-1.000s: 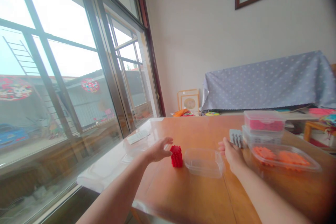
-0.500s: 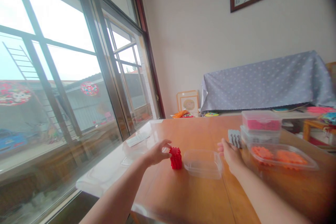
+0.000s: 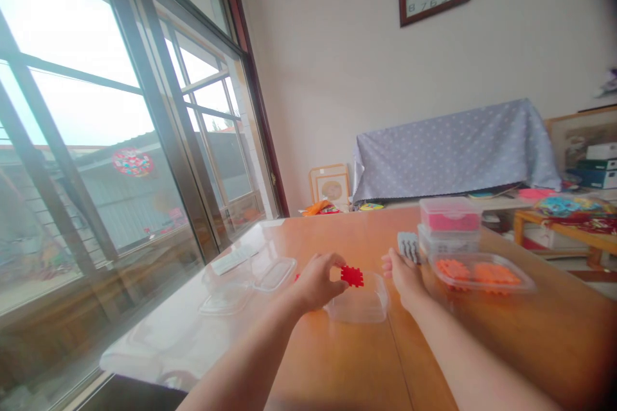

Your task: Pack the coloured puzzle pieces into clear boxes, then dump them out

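Below the frame's centre, our left hand (image 3: 330,277) pinches a red piece (image 3: 352,276), seemingly over the clear box (image 3: 359,309); our right hand (image 3: 405,277), apart, looks empty, fingers extended. We judge this a carrying step; next calls for lowering it gently.

The left hand (image 3: 318,282) pinched a red notched piece (image 3: 351,277) over a clear container (image 3: 357,313), while the right hand (image 3: 405,277) was to its right, near a gray ridged stack (image 3: 408,246), with orange pieces (image 3: 496,273) in a tray (image 3: 529,284) farther right and stacked boxes (image 3: 450,225) just beyond.
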A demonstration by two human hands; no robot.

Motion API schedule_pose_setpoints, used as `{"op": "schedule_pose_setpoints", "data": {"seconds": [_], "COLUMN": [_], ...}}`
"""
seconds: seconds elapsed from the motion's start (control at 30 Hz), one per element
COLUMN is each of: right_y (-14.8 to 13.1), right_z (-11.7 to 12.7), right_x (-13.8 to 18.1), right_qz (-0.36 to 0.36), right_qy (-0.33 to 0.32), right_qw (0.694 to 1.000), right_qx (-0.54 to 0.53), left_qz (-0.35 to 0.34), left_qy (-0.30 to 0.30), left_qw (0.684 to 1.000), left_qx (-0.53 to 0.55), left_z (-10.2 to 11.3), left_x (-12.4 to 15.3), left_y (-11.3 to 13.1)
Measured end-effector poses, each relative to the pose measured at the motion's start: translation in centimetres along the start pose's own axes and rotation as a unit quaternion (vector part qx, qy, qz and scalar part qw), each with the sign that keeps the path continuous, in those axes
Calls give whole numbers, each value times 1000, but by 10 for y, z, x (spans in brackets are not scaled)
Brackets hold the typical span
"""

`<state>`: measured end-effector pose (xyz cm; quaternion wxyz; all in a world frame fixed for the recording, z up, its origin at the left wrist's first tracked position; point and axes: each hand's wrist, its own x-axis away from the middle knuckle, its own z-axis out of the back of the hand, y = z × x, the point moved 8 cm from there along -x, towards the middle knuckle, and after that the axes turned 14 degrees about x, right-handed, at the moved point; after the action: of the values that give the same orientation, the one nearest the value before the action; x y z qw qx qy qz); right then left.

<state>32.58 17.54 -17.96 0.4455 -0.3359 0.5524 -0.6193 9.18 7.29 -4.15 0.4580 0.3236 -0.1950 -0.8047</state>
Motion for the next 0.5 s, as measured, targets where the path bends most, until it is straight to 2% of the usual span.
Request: {"op": "schedule_pose_setpoints", "data": {"seconds": [0.1, 0.23, 0.37, 0.5], "right_y": [0, -6, -12, -15], "right_z": [1, 4, 8, 10], "right_x": [-1, 0, 4, 5], "right_qz": [3, 13, 10, 7], "right_qy": [6, 11, 14, 13], "right_qw": [1000, 1000, 1000, 1000], "right_qx": [-4, -12, -21, -20], "left_qz": [33, 90, 137, 146], "left_qy": [-32, -88, -109, -112], "left_qw": [999, 991, 983, 982], "left_qx": [-19, -36, -45, -44], "left_z": [-31, -63, -76, -79], "left_x": [-13, -22, -21, -18], "left_y": [-2, -17, -31, -33]}}
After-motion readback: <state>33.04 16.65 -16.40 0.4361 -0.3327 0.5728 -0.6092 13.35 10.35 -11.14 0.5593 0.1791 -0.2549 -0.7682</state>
